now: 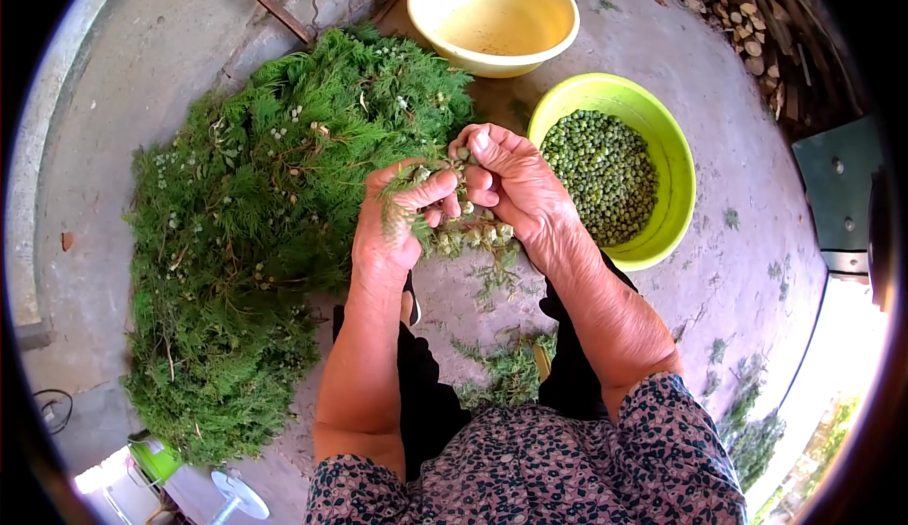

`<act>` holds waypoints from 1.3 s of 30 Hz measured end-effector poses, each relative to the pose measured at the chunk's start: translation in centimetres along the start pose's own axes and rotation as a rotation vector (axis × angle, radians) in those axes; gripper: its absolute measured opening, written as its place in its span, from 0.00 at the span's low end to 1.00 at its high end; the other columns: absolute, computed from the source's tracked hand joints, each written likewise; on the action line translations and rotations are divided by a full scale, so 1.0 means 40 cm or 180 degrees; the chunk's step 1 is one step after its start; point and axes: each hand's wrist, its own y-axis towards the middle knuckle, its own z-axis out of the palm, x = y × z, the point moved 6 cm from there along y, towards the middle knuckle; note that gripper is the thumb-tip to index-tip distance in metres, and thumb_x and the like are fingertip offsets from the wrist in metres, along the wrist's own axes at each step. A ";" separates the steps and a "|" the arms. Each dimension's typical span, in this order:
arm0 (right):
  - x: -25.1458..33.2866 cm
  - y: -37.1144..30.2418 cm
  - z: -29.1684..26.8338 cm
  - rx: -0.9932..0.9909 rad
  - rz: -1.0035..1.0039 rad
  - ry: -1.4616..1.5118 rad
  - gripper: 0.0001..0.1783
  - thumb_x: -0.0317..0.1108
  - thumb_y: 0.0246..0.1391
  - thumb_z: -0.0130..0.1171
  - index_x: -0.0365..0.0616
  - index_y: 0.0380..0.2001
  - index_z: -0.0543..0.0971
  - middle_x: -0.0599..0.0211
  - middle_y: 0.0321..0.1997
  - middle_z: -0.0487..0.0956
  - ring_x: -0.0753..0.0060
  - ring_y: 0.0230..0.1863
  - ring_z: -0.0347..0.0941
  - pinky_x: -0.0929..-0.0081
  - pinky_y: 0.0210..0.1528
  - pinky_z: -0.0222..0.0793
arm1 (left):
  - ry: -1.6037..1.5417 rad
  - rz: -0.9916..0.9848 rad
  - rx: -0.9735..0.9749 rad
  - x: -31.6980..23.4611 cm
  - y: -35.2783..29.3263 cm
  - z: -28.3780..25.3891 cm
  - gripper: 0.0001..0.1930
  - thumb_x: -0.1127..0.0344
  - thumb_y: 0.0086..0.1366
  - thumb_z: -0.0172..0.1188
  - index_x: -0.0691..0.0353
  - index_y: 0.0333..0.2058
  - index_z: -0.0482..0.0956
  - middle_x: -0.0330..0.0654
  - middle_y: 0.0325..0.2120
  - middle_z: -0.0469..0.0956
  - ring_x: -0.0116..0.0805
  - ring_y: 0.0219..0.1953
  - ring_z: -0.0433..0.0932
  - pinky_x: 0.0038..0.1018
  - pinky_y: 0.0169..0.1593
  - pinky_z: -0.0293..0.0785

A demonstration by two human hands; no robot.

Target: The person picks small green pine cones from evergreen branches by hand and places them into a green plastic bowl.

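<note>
Your left hand (392, 218) clamps the conifer sprig (454, 232) steady while your right hand (511, 184) pinches its green cones, beside the lime bowl (676, 161) of picked cones.

Two hands, left hand (392, 222) and right hand (515, 189), both closed on one sprig of pale green cones (463, 232). Two bowls: one yellow bowl (492, 52), one lime-green bowl (676, 184). One large heap of green cuttings (255, 222). Green cones in lime-green bowl too many to count.
</note>
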 end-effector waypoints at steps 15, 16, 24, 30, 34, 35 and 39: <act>0.062 -0.030 0.081 0.0142 -0.1827 -0.3832 0.10 0.22 0.40 0.59 0.39 0.31 0.76 0.67 0.29 0.71 0.73 0.30 0.68 0.79 0.34 0.65 | 0.0138 0.0550 -0.0033 0.008 0.013 -0.016 0.02 0.77 0.50 0.59 0.67 0.26 0.77 0.36 0.18 0.74 0.23 0.17 0.69 0.18 0.18 0.62; 0.056 -0.031 0.075 -0.0030 -0.1648 -0.3816 0.14 0.21 0.36 0.59 0.40 0.33 0.77 0.65 0.29 0.71 0.70 0.33 0.67 0.78 0.37 0.64 | 0.0226 0.0585 -0.0140 0.012 0.012 -0.023 0.03 0.78 0.51 0.58 0.68 0.26 0.77 0.35 0.18 0.73 0.22 0.18 0.68 0.18 0.18 0.62; 0.053 -0.029 0.073 -0.0106 -0.1730 -0.3938 0.12 0.22 0.33 0.61 0.39 0.28 0.77 0.59 0.25 0.72 0.61 0.29 0.69 0.71 0.32 0.65 | 0.0831 0.0861 -0.0188 0.016 0.020 -0.037 0.05 0.81 0.50 0.55 0.69 0.28 0.76 0.35 0.22 0.74 0.20 0.23 0.71 0.17 0.25 0.67; 0.037 -0.012 0.057 0.0039 -0.1733 -0.3800 0.07 0.23 0.37 0.59 0.37 0.26 0.76 0.59 0.23 0.71 0.62 0.26 0.69 0.71 0.30 0.66 | 0.1144 0.0716 0.0123 0.017 0.018 -0.023 0.06 0.80 0.50 0.55 0.69 0.29 0.77 0.36 0.23 0.75 0.23 0.23 0.72 0.19 0.26 0.68; 0.006 0.001 0.019 -0.0302 -0.0049 -0.1951 0.06 0.31 0.50 0.54 0.39 0.26 0.75 0.75 0.16 0.67 0.84 0.16 0.60 0.86 0.18 0.54 | 0.0555 0.0541 0.0075 0.018 0.017 -0.028 0.05 0.76 0.51 0.57 0.69 0.29 0.77 0.39 0.22 0.75 0.27 0.23 0.73 0.23 0.25 0.69; 0.014 0.000 0.015 -0.0301 -0.0058 -0.1952 0.06 0.31 0.50 0.54 0.39 0.26 0.75 0.75 0.16 0.67 0.84 0.16 0.60 0.86 0.18 0.54 | 0.0652 0.0412 0.0072 0.024 0.021 -0.035 0.06 0.75 0.52 0.58 0.69 0.29 0.77 0.40 0.22 0.76 0.28 0.23 0.73 0.23 0.25 0.69; 0.117 -0.018 -0.037 -0.1076 -0.0537 -0.1721 0.10 0.38 0.51 0.54 0.42 0.31 0.76 0.78 0.14 0.65 0.86 0.13 0.53 0.88 0.15 0.46 | 0.0146 0.0640 -0.0084 0.005 0.023 -0.041 0.06 0.73 0.52 0.59 0.68 0.29 0.77 0.44 0.23 0.76 0.31 0.26 0.75 0.24 0.25 0.70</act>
